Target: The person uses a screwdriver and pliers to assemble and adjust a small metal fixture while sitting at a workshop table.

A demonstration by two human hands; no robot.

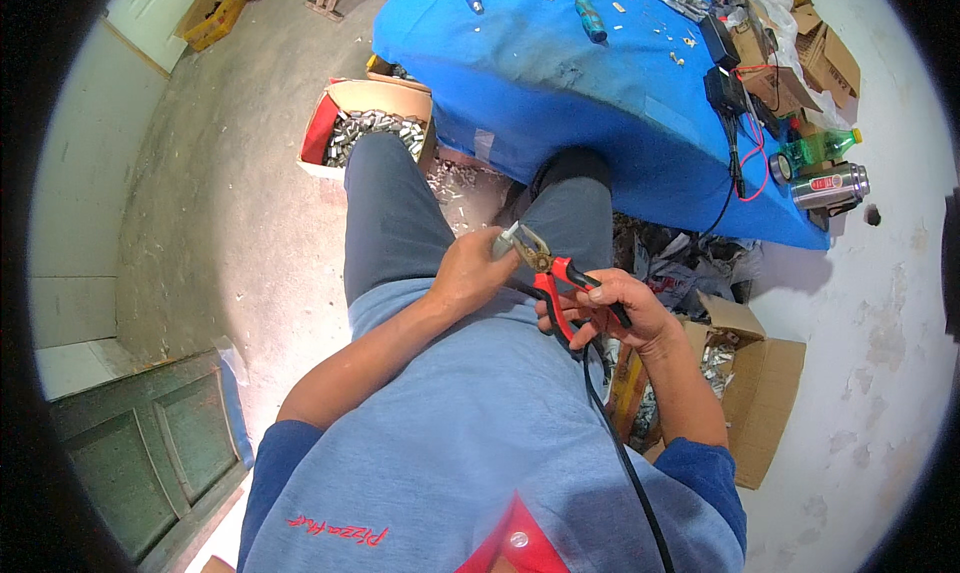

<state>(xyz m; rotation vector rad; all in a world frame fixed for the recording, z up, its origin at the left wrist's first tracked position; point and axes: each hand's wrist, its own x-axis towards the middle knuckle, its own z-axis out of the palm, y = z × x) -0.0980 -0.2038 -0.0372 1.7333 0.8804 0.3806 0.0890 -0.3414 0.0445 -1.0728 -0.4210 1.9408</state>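
Note:
My right hand (635, 308) is wrapped round the handles of red-and-black pliers (550, 283), held over my lap with their handles spread. The pliers' jaws (530, 248) are around or right beside a small silvery-white piece (506, 239). That piece is pinched in the fingertips of my left hand (470, 271), and its exact kind is too small to make out. Beyond my left knee, a cardboard box (385, 97) is filled with many small silver metal cylinders (350, 131).
A blue-covered table (620, 103) bears screwdrivers (590, 18), metal scraps, black power adapters (725, 88), a green bottle (820, 148) and a steel flask (832, 186). An open carton (765, 403) with metal pieces stands at my right. A black cable (630, 463) runs down my front.

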